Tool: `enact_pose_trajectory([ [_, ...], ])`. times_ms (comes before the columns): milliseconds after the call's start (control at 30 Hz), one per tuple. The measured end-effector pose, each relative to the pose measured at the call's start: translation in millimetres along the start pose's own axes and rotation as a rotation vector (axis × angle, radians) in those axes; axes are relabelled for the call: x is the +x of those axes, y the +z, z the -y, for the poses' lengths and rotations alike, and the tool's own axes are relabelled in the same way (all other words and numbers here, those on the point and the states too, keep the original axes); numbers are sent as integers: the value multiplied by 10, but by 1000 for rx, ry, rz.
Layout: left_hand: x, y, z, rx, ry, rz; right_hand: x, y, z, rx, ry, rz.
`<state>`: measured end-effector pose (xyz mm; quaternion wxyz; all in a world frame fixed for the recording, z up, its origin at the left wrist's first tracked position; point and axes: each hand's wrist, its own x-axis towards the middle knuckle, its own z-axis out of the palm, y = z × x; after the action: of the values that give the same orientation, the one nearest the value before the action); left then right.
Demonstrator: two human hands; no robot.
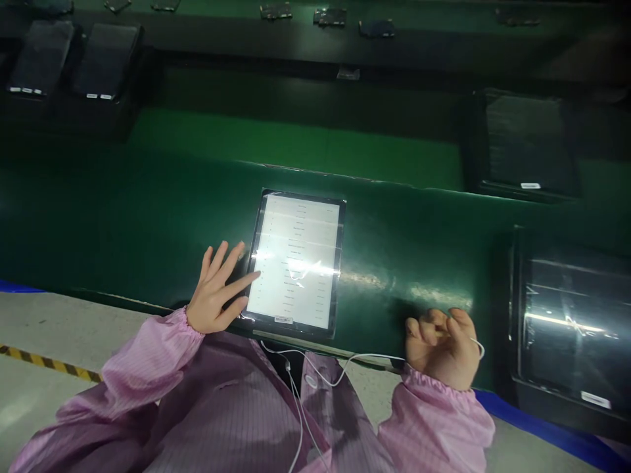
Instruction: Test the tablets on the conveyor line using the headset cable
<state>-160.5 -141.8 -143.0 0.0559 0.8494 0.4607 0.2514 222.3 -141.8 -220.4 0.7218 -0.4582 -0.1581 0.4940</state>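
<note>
A tablet point(300, 263) with a lit white screen showing a list of text lines lies face up on the green bench, in front of me. My left hand point(217, 289) is at its left edge, fingers spread, the index fingertip on or just over the screen. To the right, my right hand point(441, 345) rests palm up near the bench's front edge with its fingers curled. A white earphone cable point(340, 374) runs across my front to this hand and shows again at its far side; the curled fingers hold the cable.
At the right stands a stack of dark tablets point(572, 328) in clear film. Beyond the bench edge is another dark tablet point(527, 141). Two more tablets point(106, 62) lie at the far left, and small circuit boards point(330, 18) sit along the back ledge point(221, 33).
</note>
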Motion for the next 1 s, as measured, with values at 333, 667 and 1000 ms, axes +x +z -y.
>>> enact_pose_trajectory([
  [333,136,236,-310,-51,48,71,7,-14,-15,-19,-7,4],
  [667,14,76,-163,-15,-91,-4,-13,88,27,-39,1,-27],
  [1000,85,-6,-36,48,-144,-51,-25,130,59,-67,2,-28],
])
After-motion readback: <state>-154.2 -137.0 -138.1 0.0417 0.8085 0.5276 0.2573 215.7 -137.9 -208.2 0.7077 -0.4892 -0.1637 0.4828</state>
